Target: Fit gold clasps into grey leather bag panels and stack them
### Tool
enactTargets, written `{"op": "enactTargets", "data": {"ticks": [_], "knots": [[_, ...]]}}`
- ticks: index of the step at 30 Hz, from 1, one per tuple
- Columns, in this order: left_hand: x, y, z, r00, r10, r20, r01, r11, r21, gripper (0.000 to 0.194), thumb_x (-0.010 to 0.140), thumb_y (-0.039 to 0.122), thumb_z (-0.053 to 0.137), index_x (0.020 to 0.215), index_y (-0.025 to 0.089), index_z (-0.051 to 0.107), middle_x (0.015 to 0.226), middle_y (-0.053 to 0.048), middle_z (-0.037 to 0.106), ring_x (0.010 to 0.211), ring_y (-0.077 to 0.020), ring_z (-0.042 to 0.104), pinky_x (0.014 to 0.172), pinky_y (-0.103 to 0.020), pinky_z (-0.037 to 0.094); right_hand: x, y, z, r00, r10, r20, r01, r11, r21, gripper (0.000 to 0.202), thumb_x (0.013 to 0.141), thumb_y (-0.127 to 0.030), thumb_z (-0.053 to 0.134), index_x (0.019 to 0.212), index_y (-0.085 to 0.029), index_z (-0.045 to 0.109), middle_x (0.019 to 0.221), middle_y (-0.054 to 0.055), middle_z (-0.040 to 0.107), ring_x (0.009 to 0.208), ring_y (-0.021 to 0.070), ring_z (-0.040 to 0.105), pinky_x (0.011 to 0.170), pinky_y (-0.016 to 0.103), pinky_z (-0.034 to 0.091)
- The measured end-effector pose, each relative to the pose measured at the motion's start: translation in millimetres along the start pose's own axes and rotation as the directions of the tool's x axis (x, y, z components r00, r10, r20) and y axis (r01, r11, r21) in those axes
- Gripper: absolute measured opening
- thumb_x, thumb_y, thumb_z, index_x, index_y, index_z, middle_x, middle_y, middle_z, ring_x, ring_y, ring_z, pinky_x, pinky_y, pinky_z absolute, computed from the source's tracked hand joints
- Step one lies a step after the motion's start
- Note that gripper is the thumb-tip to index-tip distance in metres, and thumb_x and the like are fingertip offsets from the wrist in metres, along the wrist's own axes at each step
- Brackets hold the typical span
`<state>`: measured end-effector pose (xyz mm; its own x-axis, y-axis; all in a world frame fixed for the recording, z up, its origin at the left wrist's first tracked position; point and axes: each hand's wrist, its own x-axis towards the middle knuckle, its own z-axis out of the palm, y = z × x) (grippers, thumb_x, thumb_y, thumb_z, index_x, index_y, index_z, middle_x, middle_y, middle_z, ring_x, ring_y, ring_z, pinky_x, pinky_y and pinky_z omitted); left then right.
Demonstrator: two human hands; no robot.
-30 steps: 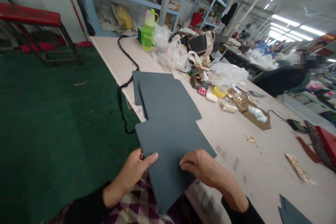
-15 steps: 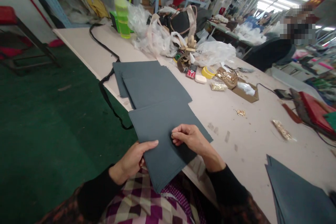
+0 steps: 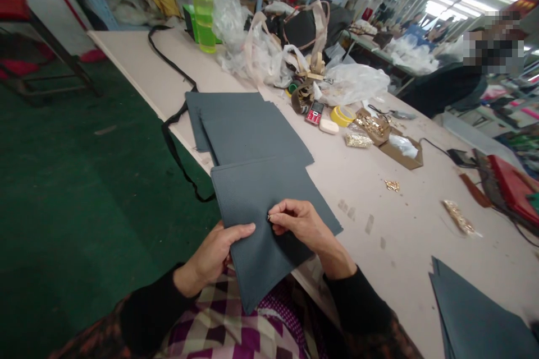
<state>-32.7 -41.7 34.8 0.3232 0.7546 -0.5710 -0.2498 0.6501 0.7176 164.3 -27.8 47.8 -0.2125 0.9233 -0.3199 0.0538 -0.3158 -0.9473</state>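
Note:
My left hand (image 3: 214, 251) grips the near left edge of a dark blue-grey sheet (image 3: 256, 193), thumb on top and the other fingers underneath. The sheet looks like leather or a similar material and hangs partly over the table edge above my lap. Thumb and fingers of my right hand (image 3: 306, 225) pinch a small shiny metal stud (image 3: 269, 217) at the sheet's surface, right of my left thumb. Around that spot the sheet dips slightly. Beyond it lies a stack of matching sheets (image 3: 252, 129), partly overlapped by the held one.
Small gold-coloured pieces (image 3: 392, 185) lie on the table (image 3: 404, 224), with a filled clear packet (image 3: 458, 217) farther right. More grey sheets (image 3: 475, 308) rest at the lower right. Behind are yellow tape (image 3: 343, 116), a cardboard box (image 3: 402, 151), plastic bags (image 3: 357, 81) and a green bottle (image 3: 204, 11).
My right hand has shifted slightly left, bringing the pinched stud closer to my left thumb. The sheet now bends there. My left hand keeps its grip, and the camera view has shifted a little.

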Motion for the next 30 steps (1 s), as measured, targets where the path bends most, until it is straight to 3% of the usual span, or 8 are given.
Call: {"op": "enactTargets", "data": {"ticks": [6,14,18,21,23,25,28,30], "knots": [[0.0,-2.4,-4.4,0.996,0.087,0.021,-0.087,0.996,0.032,0.032,0.065,0.032,0.078,0.093,0.017,0.071,0.074,-0.003,0.074,0.072,-0.0231,0.069,0.065,-0.032,0.055,2.9,1.7,4.8,1.0,0.001,-0.02,-0.001,1.0,0.014,0.03,0.068,-0.042,0.079,0.077,-0.016,0.069,0.06,-0.003,0.063,0.053,0.0085,0.058,0.054,0.021,0.05],[-11.3,3.9,-5.7,0.966,0.251,0.059,-0.254,0.89,0.379,0.034,0.078,0.041,0.065,0.102,0.018,0.073,0.102,-0.005,0.076,0.094,-0.0251,0.07,0.085,-0.031,0.056,1.3,3.1,17.3,0.996,0.0,-0.091,-0.001,1.0,-0.013,0.031,0.068,-0.041,0.078,0.074,-0.017,0.06,0.055,-0.005,0.059,0.049,0.0099,0.057,0.05,0.021,0.048],[-4.7,7.6,-4.6,0.958,0.262,0.112,-0.282,0.813,0.51,0.042,0.08,0.05,0.06,0.103,0.017,0.073,0.099,-0.006,0.077,0.092,-0.0275,0.071,0.086,-0.034,0.058,-6.5,-3.8,12.4,0.975,-0.132,-0.179,0.077,0.956,-0.284,0.024,0.076,-0.039,0.075,0.075,-0.018,0.063,0.059,-0.004,0.059,0.052,0.0091,0.054,0.051,0.019,0.042],[10.8,10.7,7.6,0.876,0.377,0.299,-0.474,0.564,0.677,0.042,0.087,0.048,0.052,0.11,0.019,0.071,0.107,-0.006,0.075,0.1,-0.0258,0.069,0.097,-0.034,0.053,-14.0,-0.4,-6.9,0.892,-0.362,-0.271,0.127,0.776,-0.618,0.025,0.077,-0.042,0.075,0.079,-0.019,0.067,0.069,-0.002,0.063,0.064,0.0112,0.055,0.061,0.022,0.042],[20.6,10.8,23.8,0.761,0.429,0.488,-0.623,0.27,0.734,0.039,0.087,0.036,0.051,0.121,0.022,0.066,0.123,-0.005,0.069,0.112,-0.0237,0.064,0.102,-0.031,0.049,-20.4,9.3,-23.9,0.843,-0.451,-0.292,0.109,0.675,-0.73,0.025,0.08,-0.043,0.072,0.08,-0.019,0.067,0.076,0.0,0.065,0.071,0.0143,0.056,0.067,0.025,0.044],[28.2,7.6,44.3,0.688,0.379,0.618,-0.656,-0.038,0.754,0.052,0.081,0.016,0.048,0.131,0.024,0.059,0.136,-0.005,0.06,0.113,-0.0231,0.064,0.099,-0.032,0.051,-27.6,21.7,-42.0,0.818,-0.489,-0.304,0.094,0.635,-0.767,0.022,0.086,-0.04,0.064,0.08,-0.019,0.067,0.079,0.002,0.066,0.074,0.0163,0.056,0.07,0.027,0.046],[37.3,-4.8,72.6,0.692,0.23,0.684,-0.577,-0.392,0.716,0.076,0.066,-0.001,0.039,0.138,0.019,0.052,0.141,-0.009,0.056,0.1,-0.0235,0.07,0.088,-0.036,0.057,-41.0,34.7,-72.0,0.798,-0.506,-0.327,0.087,0.634,-0.768,0.025,0.093,-0.033,0.052,0.08,-0.019,0.067,0.076,0.002,0.067,0.07,0.0163,0.054,0.066,0.027,0.046],[43.4,-16.0,83.0,0.681,0.162,0.714,-0.555,-0.521,0.648,0.078,0.063,-0.002,0.038,0.139,0.013,0.05,0.142,-0.012,0.055,0.101,-0.0239,0.07,0.087,-0.035,0.058,-52.2,35.5,-97.2,0.806,-0.49,-0.333,0.044,0.611,-0.791,0.02,0.09,-0.028,0.054,0.079,-0.019,0.068,0.078,0.002,0.069,0.069,0.0153,0.056,0.066,0.025,0.046]]}}
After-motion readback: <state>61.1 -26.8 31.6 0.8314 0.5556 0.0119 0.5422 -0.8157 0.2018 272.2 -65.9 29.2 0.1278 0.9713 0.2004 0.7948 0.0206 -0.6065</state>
